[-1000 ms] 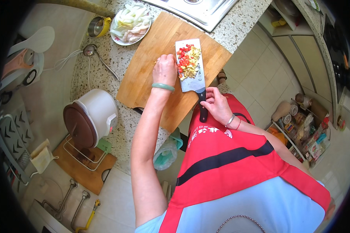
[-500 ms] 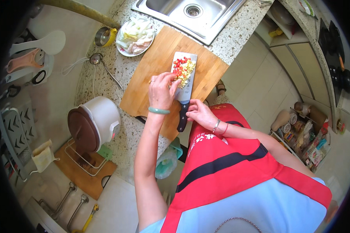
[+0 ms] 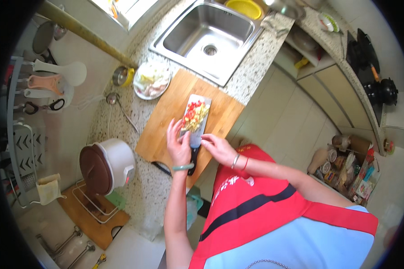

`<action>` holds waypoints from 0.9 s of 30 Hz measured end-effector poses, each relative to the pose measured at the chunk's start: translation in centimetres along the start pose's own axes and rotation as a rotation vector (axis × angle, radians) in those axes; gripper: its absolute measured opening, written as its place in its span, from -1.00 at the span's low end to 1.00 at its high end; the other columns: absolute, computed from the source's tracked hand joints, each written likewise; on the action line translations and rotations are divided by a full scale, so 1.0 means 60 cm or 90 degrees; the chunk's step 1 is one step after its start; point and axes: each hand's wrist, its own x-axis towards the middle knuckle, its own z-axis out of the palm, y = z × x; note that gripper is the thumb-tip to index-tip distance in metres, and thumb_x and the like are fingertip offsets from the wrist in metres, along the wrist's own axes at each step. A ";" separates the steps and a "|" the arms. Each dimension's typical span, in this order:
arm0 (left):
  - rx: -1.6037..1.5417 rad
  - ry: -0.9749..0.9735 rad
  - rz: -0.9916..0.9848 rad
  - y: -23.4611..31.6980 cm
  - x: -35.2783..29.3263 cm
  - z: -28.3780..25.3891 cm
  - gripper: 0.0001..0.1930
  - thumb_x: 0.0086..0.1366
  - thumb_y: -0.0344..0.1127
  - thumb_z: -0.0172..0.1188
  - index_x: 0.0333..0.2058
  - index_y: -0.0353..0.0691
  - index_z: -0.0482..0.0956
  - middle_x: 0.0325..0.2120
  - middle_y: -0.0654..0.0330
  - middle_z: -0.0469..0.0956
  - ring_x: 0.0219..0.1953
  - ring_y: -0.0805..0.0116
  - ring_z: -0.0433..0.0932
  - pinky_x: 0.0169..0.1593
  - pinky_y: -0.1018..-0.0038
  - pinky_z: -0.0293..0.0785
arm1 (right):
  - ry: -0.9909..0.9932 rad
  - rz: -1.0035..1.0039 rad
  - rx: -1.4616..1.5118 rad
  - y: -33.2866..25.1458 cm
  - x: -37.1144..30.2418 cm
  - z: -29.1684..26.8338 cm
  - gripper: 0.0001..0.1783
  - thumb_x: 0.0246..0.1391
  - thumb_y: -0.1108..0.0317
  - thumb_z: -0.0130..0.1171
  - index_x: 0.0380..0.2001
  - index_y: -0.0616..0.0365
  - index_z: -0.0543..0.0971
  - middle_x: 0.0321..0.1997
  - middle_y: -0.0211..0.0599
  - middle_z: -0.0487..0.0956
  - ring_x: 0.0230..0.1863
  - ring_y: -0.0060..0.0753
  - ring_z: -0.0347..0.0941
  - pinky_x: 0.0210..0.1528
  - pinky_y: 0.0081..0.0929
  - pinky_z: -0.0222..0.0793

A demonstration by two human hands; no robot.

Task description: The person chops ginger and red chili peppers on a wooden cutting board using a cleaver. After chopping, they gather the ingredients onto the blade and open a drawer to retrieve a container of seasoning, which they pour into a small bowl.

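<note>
A cleaver [image 3: 196, 138] lies over the wooden cutting board [image 3: 224, 105], its black handle toward me. Finely chopped red chilli [image 3: 194, 109] and pale yellow bits [image 3: 194, 123], which look like garlic, are heaped on the blade's far part. My left hand [image 3: 178, 145], a green bangle on its wrist, hovers at the blade's left side with fingers spread and nothing in them. To the right, my right hand [image 3: 217, 147] has its fingers stretched out, their tips at the blade's edge near the handle. Whether those tips touch the steel is unclear.
A plate [image 3: 139, 93] of pale slices stands left of the board, beside a small yellow-and-metal cup [image 3: 122, 76]. Beyond lies the steel sink [image 3: 229, 71]. A rice cooker [image 3: 116, 162] and a ladle [image 3: 112, 98] are on the left counter.
My left hand has drawn back from the chopped bits and spread its fingers. My right hand has shifted from the handle toward the blade's heel. The view has tilted up.
</note>
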 end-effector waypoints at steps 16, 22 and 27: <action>-0.728 0.059 -0.123 0.044 -0.043 0.070 -0.29 0.42 0.24 -0.31 0.37 -0.07 -0.05 0.37 0.04 -0.06 0.42 0.17 -0.12 0.41 0.20 -0.16 | -0.148 -0.478 -0.473 -0.101 0.050 -0.013 -0.37 0.31 -0.16 -0.29 0.37 -0.24 0.13 0.49 -0.39 0.01 0.50 -0.18 -0.17 0.41 0.09 -0.28; -0.486 0.184 -0.046 0.080 -0.066 0.086 -0.31 0.45 0.18 -0.34 0.39 -0.10 -0.10 0.38 0.15 -0.05 0.41 0.23 -0.08 0.42 0.27 -0.24 | -0.100 -0.333 0.091 -0.098 0.059 -0.006 -0.27 0.34 -0.19 -0.37 0.39 0.03 0.05 0.50 -0.32 -0.03 0.51 -0.18 -0.23 0.47 -0.18 -0.37; -0.449 0.188 0.011 0.140 -0.088 0.118 -0.22 0.41 0.28 -0.37 0.38 -0.17 -0.11 0.41 0.14 -0.11 0.42 0.29 -0.11 0.42 0.29 -0.28 | -0.125 -0.297 0.292 -0.110 0.070 0.008 -0.24 0.35 -0.14 -0.29 0.36 0.23 0.06 0.47 -0.18 0.02 0.47 -0.33 -0.11 0.47 -0.43 -0.27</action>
